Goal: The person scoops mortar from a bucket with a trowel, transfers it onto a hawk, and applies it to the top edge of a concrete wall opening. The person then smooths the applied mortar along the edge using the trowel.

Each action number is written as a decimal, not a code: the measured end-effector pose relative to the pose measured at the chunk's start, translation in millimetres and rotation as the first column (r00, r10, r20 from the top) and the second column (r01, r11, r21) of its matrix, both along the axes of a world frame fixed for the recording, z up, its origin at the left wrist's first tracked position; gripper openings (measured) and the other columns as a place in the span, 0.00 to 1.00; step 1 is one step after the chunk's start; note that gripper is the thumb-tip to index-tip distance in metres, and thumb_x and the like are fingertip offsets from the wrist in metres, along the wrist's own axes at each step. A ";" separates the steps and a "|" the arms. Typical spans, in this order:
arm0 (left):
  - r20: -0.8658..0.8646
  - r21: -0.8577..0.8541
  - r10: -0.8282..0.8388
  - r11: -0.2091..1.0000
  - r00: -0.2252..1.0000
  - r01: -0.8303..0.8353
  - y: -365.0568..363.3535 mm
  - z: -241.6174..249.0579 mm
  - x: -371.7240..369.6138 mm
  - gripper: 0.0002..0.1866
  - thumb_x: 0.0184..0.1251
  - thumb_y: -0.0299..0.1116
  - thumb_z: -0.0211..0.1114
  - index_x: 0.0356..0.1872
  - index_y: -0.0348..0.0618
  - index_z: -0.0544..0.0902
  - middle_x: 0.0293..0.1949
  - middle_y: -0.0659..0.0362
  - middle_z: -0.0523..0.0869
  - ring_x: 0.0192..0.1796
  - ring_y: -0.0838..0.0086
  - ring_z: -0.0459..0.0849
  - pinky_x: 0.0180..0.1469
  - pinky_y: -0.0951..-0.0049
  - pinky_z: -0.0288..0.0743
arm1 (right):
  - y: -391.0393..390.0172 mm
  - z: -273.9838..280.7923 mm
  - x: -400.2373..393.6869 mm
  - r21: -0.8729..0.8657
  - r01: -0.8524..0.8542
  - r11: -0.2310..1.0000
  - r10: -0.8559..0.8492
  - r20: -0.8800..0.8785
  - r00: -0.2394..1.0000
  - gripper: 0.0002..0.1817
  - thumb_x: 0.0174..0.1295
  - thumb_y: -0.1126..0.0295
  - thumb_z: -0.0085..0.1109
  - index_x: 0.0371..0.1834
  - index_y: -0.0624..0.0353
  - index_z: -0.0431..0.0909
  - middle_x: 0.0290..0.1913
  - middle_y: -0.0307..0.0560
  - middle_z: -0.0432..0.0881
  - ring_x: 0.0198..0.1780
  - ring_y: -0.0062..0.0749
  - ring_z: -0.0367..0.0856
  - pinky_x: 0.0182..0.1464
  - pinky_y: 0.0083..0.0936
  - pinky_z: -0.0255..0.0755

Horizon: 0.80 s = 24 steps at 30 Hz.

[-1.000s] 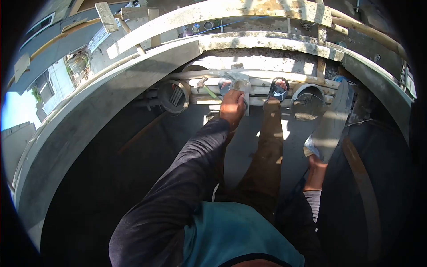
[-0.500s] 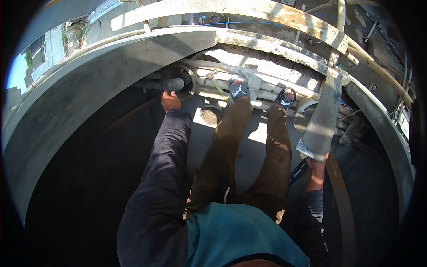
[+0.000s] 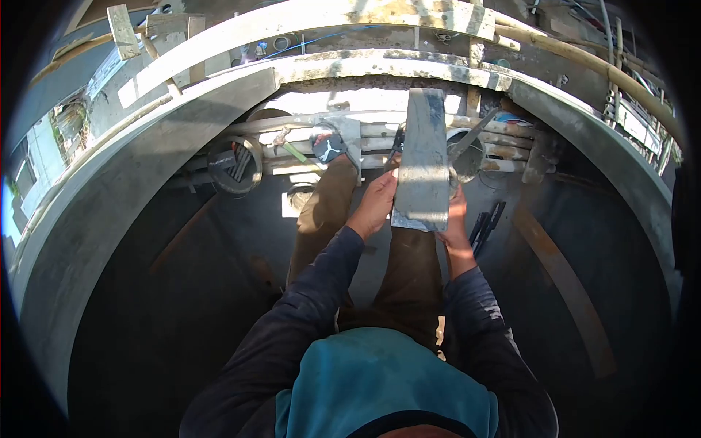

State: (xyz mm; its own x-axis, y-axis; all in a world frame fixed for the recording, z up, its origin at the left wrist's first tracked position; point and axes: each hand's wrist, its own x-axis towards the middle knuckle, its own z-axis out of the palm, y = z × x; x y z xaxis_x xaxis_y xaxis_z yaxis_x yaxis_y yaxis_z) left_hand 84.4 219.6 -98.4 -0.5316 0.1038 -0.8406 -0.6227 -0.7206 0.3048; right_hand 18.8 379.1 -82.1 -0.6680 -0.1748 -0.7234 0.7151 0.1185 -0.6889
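Observation:
A long grey board (image 3: 426, 157), flat and smeared with cement, is held up in front of my legs. My left hand (image 3: 375, 204) grips its left edge, thumb on the face and fingers partly hidden. At the lower right edge, my right hand (image 3: 456, 219) is closed on the same board, its fingers mostly behind it. Just right of the board a bucket (image 3: 467, 157) has a thin flat strip (image 3: 475, 135) slanting across it. My sandalled left foot (image 3: 328, 144) rests on the poles; the board partly covers the other foot.
A dark bucket (image 3: 235, 166) with tools inside stands at left. Beside it lie a green-handled hammer (image 3: 298, 150) and a small round container (image 3: 300, 196). Bamboo poles (image 3: 372, 130) run across below a curved concrete wall (image 3: 350, 67). A wooden strip (image 3: 566, 281) lies at right.
My left hand has left the dark bucket and the dark object there, and now grips the board. My right hand has brought the board leftward, in front of my legs. The view has shifted.

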 end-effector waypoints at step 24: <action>0.289 -0.684 -0.894 0.057 0.342 0.728 22.6 -112.6 -17.8 0.17 0.69 0.45 0.57 0.40 0.38 0.79 0.35 0.42 0.84 0.39 0.45 0.81 0.43 0.54 0.73 | 180.6 -138.3 43.6 0.595 -0.703 0.389 0.298 0.641 0.707 0.26 0.65 0.51 0.49 0.65 0.46 0.64 0.50 0.58 0.81 0.52 0.54 0.80 0.52 0.45 0.73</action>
State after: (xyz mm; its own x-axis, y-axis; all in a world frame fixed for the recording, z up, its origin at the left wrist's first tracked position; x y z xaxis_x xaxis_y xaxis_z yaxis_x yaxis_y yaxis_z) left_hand 66.6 242.2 -211.0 -0.6061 0.1081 -0.7880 -0.5557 0.6513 0.5167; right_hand 62.4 559.7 -220.4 -0.2974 0.3633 -0.8829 0.4718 0.8599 0.1950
